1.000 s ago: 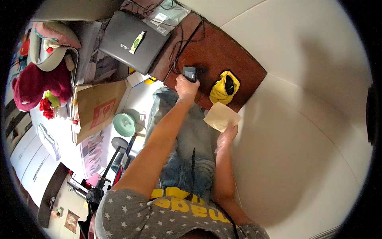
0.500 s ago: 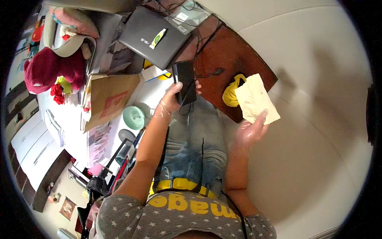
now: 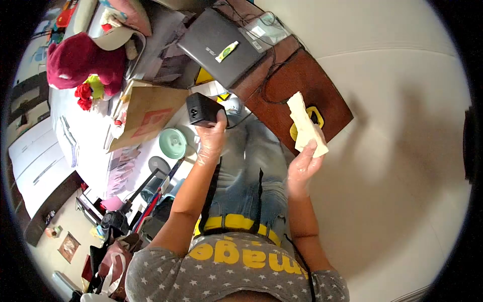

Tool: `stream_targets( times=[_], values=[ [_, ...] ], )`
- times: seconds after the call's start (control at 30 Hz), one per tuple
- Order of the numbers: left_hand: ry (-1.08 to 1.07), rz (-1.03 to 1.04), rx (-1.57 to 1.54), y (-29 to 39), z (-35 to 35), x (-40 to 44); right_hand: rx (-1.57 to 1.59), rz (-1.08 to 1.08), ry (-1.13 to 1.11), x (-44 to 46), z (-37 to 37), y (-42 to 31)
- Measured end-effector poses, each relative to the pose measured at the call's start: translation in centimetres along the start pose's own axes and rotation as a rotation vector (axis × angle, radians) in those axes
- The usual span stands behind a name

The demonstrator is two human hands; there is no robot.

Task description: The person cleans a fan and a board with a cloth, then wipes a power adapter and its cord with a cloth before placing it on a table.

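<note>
My left hand, in a thin clear glove, grips a black power adapter. The adapter's end with a small socket faces me, and a thin black cable trails from its right side. In my right hand, also in a clear glove, is a folded cream-coloured cloth or paper towel, seen nearly edge-on. Behind it on the brown table lies a yellow object, partly covered by the cloth.
A closed black laptop lies on the table with a small green-and-white tube on its lid. Loose black cables cross the tabletop. To the left are a cardboard box, a mint-green bowl and a maroon plush toy.
The adapter has moved left and turned so its socket end shows. My right hand has shifted slightly left, tilting the cloth from broad side to edge. The camera view has shifted too.
</note>
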State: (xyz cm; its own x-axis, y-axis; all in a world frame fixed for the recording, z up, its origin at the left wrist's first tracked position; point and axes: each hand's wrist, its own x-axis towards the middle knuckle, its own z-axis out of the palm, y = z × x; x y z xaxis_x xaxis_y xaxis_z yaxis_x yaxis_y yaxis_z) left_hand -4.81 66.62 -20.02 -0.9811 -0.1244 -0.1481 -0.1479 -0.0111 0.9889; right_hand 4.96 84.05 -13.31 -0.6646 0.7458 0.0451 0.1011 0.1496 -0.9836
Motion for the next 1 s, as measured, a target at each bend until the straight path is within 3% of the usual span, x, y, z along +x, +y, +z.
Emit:
stream_targets(
  times=[0.07,0.1,0.13,0.2,0.27,0.3,0.43,0.47,0.53,0.6,0.63,0.7,0.77,0.83,0.87,1.0],
  values=[
    [-0.070,0.016,-0.041,3.4,-0.8,0.5,-0.067,-0.374,-0.217,0.6,0.9,-1.6],
    [-0.118,-0.078,-0.301,5.3,-0.5,0.8,0.016,-0.452,-0.275,0.8,1.9,-1.3],
    [-0.168,-0.175,-0.560,6.4,-0.5,1.0,0.042,-0.459,-0.311,0.9,3.1,-2.4],
    [-0.206,-0.339,-0.848,6.5,-0.5,1.9,-0.142,-0.413,-0.380,0.6,4.9,-3.4],
    [-0.339,-0.502,-1.068,6.5,-1.2,2.3,-0.116,-0.327,-0.359,-0.3,6.3,-3.2],
    [-0.368,-0.527,-1.067,6.6,-1.4,2.5,-0.090,-0.234,-0.334,-0.5,7.0,-3.3],
    [-0.371,-0.738,-1.092,5.6,-2.3,2.4,-0.032,-0.262,-0.105,-0.5,8.2,-5.7],
    [-0.489,-0.759,-1.162,4.6,-2.5,2.6,-0.043,-0.266,-0.111,-0.3,8.7,-6.8],
    [-0.608,-0.782,-1.235,5.8,-2.2,2.6,-0.227,-0.478,-0.273,0.2,9.6,-8.5],
    [-0.386,-0.921,-0.883,8.2,-1.4,2.1,-0.306,-0.606,-0.626,0.3,10.5,-7.2],
    [-0.338,-0.898,-0.888,10.2,-1.3,1.7,-0.410,-0.656,-0.748,-0.3,10.8,-7.0],
    [-0.577,-0.846,-1.272,2.8,-2.2,1.7,-0.659,-0.672,-0.998,-1.6,10.8,-7.8],
    [-0.603,-0.933,-1.650,1.3,-2.5,2.1,-0.657,-0.675,-1.008,-2.4,10.0,-7.6],
    [-0.671,-0.904,-1.320,1.6,-2.9,2.1,-0.671,-0.660,-1.029,-3.0,9.5,-7.6],
    [-0.673,-0.908,-1.324,1.8,-2.6,1.9,-0.677,-0.659,-1.029,-2.7,9.4,-7.5],
    [-0.509,-0.890,-0.781,11.2,-0.4,1.0,-0.695,-0.676,-1.003,-0.2,10.4,-7.0]
  ],
)
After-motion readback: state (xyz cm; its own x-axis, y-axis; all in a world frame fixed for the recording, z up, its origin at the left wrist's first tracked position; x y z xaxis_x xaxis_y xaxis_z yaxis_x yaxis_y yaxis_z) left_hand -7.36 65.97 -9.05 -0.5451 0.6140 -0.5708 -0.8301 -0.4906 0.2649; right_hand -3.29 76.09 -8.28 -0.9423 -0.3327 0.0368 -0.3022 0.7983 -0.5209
